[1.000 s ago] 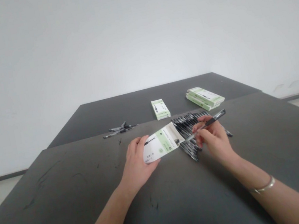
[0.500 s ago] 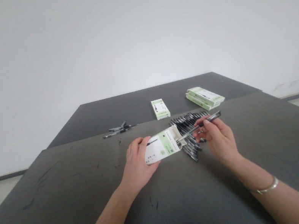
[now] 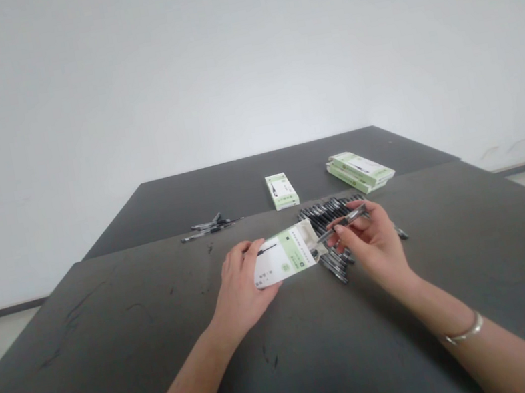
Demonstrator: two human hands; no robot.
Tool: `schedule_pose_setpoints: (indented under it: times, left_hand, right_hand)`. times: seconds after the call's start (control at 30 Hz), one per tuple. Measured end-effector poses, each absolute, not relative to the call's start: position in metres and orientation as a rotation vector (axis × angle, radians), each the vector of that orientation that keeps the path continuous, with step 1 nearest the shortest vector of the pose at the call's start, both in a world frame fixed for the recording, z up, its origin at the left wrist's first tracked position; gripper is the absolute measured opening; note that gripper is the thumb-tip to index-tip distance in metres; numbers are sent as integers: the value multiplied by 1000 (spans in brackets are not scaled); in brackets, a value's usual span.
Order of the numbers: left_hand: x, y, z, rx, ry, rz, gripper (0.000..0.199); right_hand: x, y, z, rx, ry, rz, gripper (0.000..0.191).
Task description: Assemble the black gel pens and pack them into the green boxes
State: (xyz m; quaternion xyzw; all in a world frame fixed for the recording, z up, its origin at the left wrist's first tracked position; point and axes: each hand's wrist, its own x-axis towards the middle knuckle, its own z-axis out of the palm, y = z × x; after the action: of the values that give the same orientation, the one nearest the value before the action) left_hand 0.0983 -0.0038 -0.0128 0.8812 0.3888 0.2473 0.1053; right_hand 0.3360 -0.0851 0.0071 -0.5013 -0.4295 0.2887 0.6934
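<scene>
My left hand [image 3: 244, 281] is closed around a white and green pen box [image 3: 286, 255], tilted with its open end to the right. Between the thumb and fingers of my right hand [image 3: 371, 238] is a black and clear pen [image 3: 347, 218]. The pen's left end is at the box's open mouth; how far in it reaches is hard to see. Beneath and behind the two hands lies a pile of black pens [image 3: 326, 213], partly covered by the box and my right hand.
Farther back stands a single pen box [image 3: 283, 191]. To its right are stacked pen boxes [image 3: 360, 171]. Several loose pens [image 3: 211, 226] lie at the left on the dark table [image 3: 142, 353]. A pale wall [image 3: 238, 58] rises behind the table.
My right hand has moved left toward the box, and the pen has slid farther into its mouth. The left hand and box have stayed in place.
</scene>
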Motion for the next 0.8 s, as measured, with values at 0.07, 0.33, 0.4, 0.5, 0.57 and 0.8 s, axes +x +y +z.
schedule_pose_setpoints:
  times: [0.07,0.33,0.4,0.5,0.57,0.8]
  left_hand:
    - [99,-4,-13,2599,1139,735,69]
    - [99,-4,-14,2599,1124,761,71]
    - [99,-4,-14,2595,1127,761,71]
    - [99,-5,-13,2587,1134,752,69]
    - [99,-4,-12,2584,1134,746,69]
    - [99,-3,-14,2580,1137,751,69]
  right_hand:
    - [335,-85,6,-1115,-971,653,46]
    - [336,-84,1,-1195,-1053,623,46]
    - [337,-85,-1,-1269,-1110,586,40]
    - [339,-87,-3,-1342,-1201,526,33]
    - [340,-89,-3,-1365,-1246,509,29]
    - [341,-92,0,-1405,-1297,512,28]
